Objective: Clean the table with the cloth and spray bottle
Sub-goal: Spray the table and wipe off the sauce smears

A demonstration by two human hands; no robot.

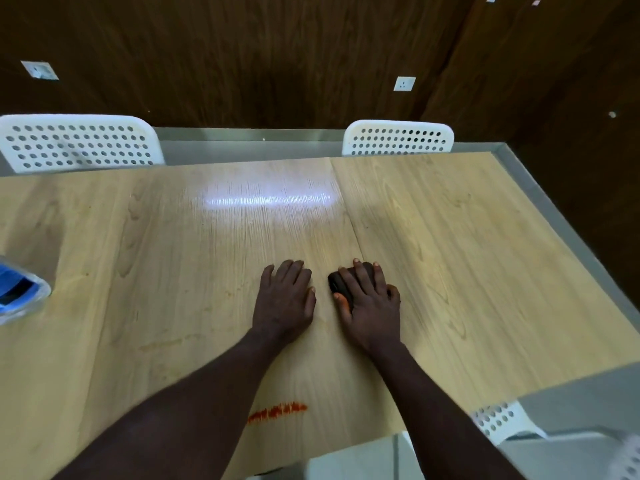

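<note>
Fingers (362, 277) of the right hand (372, 308) lie spread and fairly straight, pressing a dark bunched cloth (341, 285) onto the pale wood-grain tabletop (467, 254); they are not curled round it. Left hand (284, 301) is just beside it, palm down, fingers straight and close together, resting on bare wood.

Step, as I judge it: wiping, mid-tabletop. Orange-red smear (277, 411) sits near the front edge, between the forearms, apart from the cloth. Fainter orange streak (166, 342) lies off to the left. Next move calls for drawing the cloth back toward the near edge and over the smear, with firm pressure.

Clear plastic object with blue label (20, 292) at the left margin is likely the spray bottle. The frame cuts it off, so I cannot confirm.

Room: open wood ahead and to the right. Two white perforated chair backs (79, 142) line the far edge, and another white chair (498, 420) sits at the near right corner.
</note>
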